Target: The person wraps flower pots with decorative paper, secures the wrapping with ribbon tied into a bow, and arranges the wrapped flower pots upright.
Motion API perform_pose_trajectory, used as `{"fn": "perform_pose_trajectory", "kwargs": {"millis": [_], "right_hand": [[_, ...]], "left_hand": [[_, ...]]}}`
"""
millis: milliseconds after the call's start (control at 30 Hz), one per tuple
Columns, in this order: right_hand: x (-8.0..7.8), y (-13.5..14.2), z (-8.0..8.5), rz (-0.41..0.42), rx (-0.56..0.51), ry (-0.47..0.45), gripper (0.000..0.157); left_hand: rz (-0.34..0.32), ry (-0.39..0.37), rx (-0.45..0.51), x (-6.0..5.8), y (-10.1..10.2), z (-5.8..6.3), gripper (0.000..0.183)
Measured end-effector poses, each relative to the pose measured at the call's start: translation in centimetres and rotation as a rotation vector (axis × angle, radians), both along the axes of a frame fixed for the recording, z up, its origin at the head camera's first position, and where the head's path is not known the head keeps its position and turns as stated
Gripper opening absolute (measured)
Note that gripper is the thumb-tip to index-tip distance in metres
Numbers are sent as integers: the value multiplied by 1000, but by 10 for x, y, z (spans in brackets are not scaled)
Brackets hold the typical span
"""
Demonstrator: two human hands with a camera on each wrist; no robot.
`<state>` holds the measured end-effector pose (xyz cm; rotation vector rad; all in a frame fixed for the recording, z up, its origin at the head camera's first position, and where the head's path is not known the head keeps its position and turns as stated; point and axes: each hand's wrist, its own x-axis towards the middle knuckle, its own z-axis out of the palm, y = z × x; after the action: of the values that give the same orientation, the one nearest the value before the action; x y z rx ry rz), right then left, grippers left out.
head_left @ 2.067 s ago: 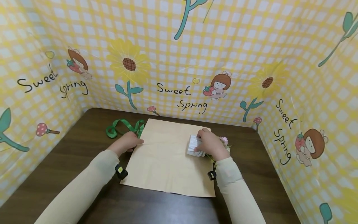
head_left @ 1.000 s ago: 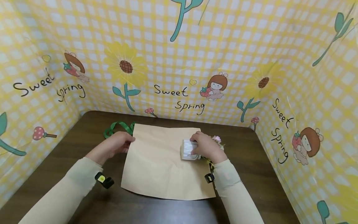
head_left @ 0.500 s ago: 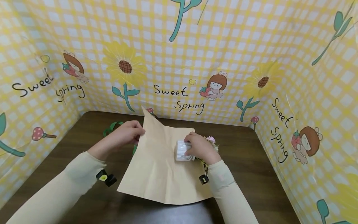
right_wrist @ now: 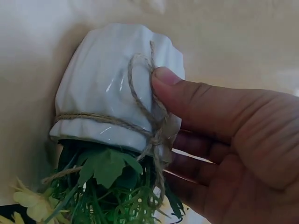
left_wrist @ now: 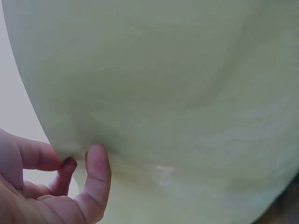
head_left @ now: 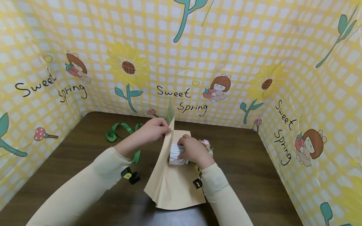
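My right hand [head_left: 195, 151] grips a white ribbed flower pot [right_wrist: 119, 77] lying on its side on a sheet of kraft paper [head_left: 183, 185]. Twine tied in a bow circles the pot near its rim. Green leaves [right_wrist: 110, 168] and yellow flowers [right_wrist: 35, 203] come out of the pot's mouth; in the head view, pink flowers [head_left: 205, 143] show beyond the hand. With thumb and fingers, my left hand [head_left: 151, 133] pinches the paper's left edge, holding that side raised and folded over against the pot's base. The raised paper fills most of the left wrist view.
A curled green ribbon [head_left: 113, 133] lies on the dark wooden table [head_left: 240, 175] to the left, partly behind the left forearm. Yellow checked cloth [head_left: 181, 56] with printed flowers walls in the table at the back and both sides.
My left hand has taken the paper's left edge, lifted it and carried it right toward the pot. The right hand, pot and paper have shifted left together. More ribbon shows now.
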<state>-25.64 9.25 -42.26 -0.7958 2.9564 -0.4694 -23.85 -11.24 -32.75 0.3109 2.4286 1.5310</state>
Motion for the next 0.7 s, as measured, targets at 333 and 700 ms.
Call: {"fn": "perform_pose_trajectory", "kwargs": {"millis": [333,700], "right_hand": [[-2,9,-7,32,-185,-32,41],[-1,18,-19,23,-451,-44,22]], "left_hand": [[-52,15,21,-3,39,-4,13],[-101,174,-82,3,79,-27,15]]}}
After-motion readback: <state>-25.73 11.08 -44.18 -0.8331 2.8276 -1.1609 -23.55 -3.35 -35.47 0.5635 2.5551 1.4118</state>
